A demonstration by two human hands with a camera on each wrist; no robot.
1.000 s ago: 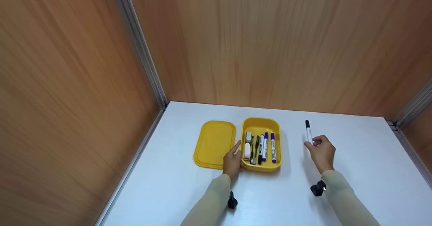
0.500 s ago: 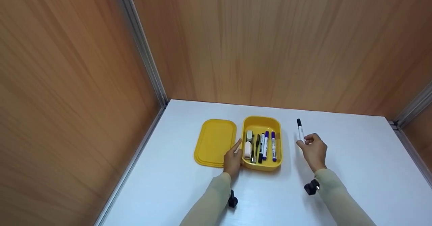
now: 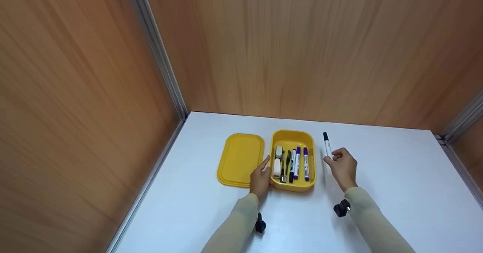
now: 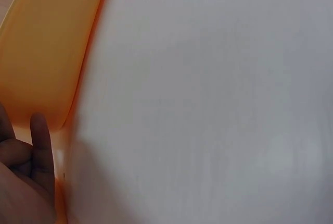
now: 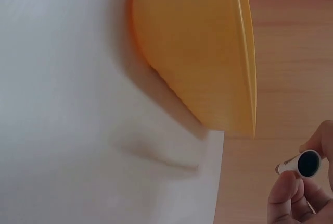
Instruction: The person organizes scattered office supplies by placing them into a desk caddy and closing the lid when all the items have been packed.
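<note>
A yellow box (image 3: 292, 187) stands open on the white table (image 3: 377, 192) and holds several markers (image 3: 305, 164), a pen and two erasers. Its yellow lid (image 3: 239, 159) lies flat just to its left. My left hand (image 3: 260, 177) grips the box's near left rim; in the left wrist view the fingers (image 4: 40, 146) lie against the yellow wall (image 4: 47, 52). My right hand (image 3: 341, 166) pinches a white marker with a black cap (image 3: 326, 144) upright, just right of the box. In the right wrist view the marker's end (image 5: 304, 163) shows between the fingertips, beside the box wall (image 5: 203, 52).
Wooden walls (image 3: 302, 49) with metal corner strips (image 3: 158, 53) close the table in at the back, left and right. A black wrist mount (image 3: 259, 226) sits on the left sleeve and another black wrist mount (image 3: 340, 208) on the right.
My right hand has carried the black-capped marker leftward, from well right of the box to just beside its right wall. The left hand has stayed on the box rim.
</note>
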